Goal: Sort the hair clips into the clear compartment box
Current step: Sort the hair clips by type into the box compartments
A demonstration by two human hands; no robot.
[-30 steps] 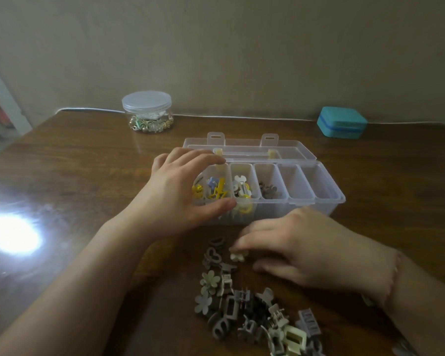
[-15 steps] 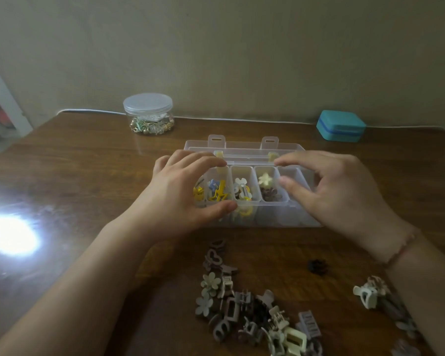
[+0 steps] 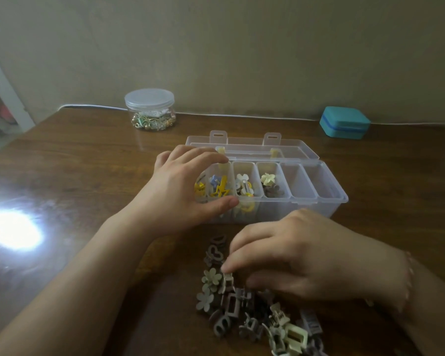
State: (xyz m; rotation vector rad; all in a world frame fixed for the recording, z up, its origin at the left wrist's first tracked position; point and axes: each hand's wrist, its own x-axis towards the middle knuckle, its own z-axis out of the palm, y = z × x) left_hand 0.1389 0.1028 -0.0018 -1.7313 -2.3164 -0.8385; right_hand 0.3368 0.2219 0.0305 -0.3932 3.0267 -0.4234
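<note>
The left hand grips the left end of the clear compartment box, fingers curled over the far rim and thumb pressed against the near wall, so the box's leftmost compartments sit right between thumb and fingertips. Yellow and blue clips lie in the cell under that hand's fingers; just right of the grip a cell holds white and yellow clips, and the next one holds a cream flower clip on top of brown ones. The two cells farthest from the hand show nothing inside. The lid lies folded back behind the box.

The right hand hovers low over the near table, in front of the box and well apart from it, palm down with fingers bent toward the top of the pile of hair clips. Its fingertips touch a small cream clip at the pile's upper edge; I cannot tell whether the thumb has closed on it. The rest of the pile spreads below and left of that hand, with two flower clips just left of the fingertips.

Far behind the left hand stands a round lidded jar; far behind the right, a teal case on the wooden table
</note>
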